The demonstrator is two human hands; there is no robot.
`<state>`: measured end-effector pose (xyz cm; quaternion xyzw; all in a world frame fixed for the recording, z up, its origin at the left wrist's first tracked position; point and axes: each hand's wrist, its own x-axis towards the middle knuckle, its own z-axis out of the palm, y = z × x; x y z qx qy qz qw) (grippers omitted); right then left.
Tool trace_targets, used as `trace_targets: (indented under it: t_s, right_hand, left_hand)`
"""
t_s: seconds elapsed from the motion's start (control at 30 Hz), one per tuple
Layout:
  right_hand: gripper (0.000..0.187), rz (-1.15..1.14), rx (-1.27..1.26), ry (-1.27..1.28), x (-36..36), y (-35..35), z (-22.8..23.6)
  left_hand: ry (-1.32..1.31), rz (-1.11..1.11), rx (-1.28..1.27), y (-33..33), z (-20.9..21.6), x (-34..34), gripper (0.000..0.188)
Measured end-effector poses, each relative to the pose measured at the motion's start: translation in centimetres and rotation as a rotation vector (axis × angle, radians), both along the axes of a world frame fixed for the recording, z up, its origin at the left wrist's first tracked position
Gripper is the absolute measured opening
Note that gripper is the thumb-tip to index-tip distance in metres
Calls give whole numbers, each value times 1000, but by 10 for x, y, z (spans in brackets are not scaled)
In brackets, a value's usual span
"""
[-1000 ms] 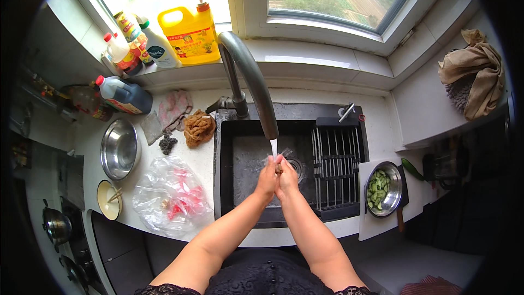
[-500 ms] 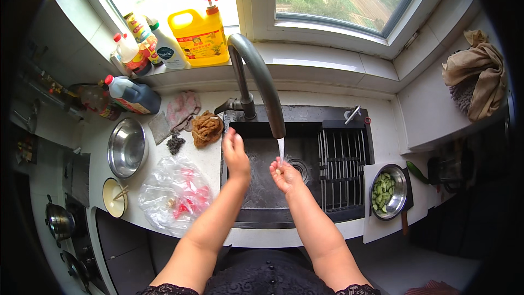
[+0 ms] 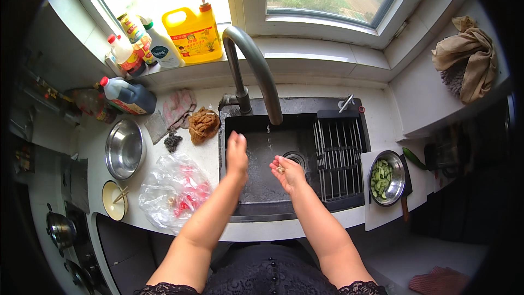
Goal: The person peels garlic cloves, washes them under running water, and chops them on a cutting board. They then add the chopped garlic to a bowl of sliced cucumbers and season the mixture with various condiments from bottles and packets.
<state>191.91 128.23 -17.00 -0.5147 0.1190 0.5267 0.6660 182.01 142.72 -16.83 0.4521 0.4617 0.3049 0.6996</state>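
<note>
Near the counter's (image 3: pixel 256 231) left edge, a bare steel bowl (image 3: pixel 124 150) sits behind a cream bowl (image 3: pixel 111 199) with chopsticks (image 3: pixel 121 194) in it, and to their right a clear plastic bag (image 3: pixel 161 199) spreads toward the front edge. The left hand (image 3: pixel 237 155) hangs over the left edge of the sink (image 3: pixel 256 186), its fingers straight and close together, nothing visible in its grasp. Further right, a thin string of water drops (image 3: pixel 269 139) hangs below the faucet (image 3: pixel 259 74). Just in front of the drain (image 3: pixel 295 158), the right hand (image 3: pixel 291 176) is turned palm up, fingers curled into a shallow cup around some small pale pieces (image 3: pixel 281 170); they are too small here for me to tell exactly what they are or how many. I would judge them light, fairly firm, easily bruised and slippery if wet, so cradling in the cupped palm suits them, or a soft fingertip pinch across their sides. A slatted rack (image 3: pixel 339 175) lines the sink's right side, and by the counter's right end a second steel bowl (image 3: pixel 400 177) holds green slices (image 3: pixel 381 179).
</note>
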Motion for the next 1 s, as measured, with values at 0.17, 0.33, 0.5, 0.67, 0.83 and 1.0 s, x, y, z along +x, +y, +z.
trace_targets:
  t_s: [0.17,0.33,0.5,0.67,0.83,1.0]
  right_hand:
    - [71,181,124,-166,-37,-6,27]
    - [68,108,110,-227,-42,-20,76]
    - [45,8,57,-308,-29,-46,98]
    - [34,0,189,-147,-23,-82,85]
    - [30,208,-231,-340,-33,-97,37]
    - [27,235,-198,-477,-22,-120,56]
  left_hand:
    - [-409,-23,-782,-73,-18,-16,36]
    - [-418,-1,-893,-64,-18,-28,22]
    - [-402,-210,-798,-39,39,-29,24]
    - [-917,-688,-850,-19,103,-35,25]
    - [923,-1487,776,-23,-27,-24,24]
    - [435,-1167,-64,-54,34,7,23]
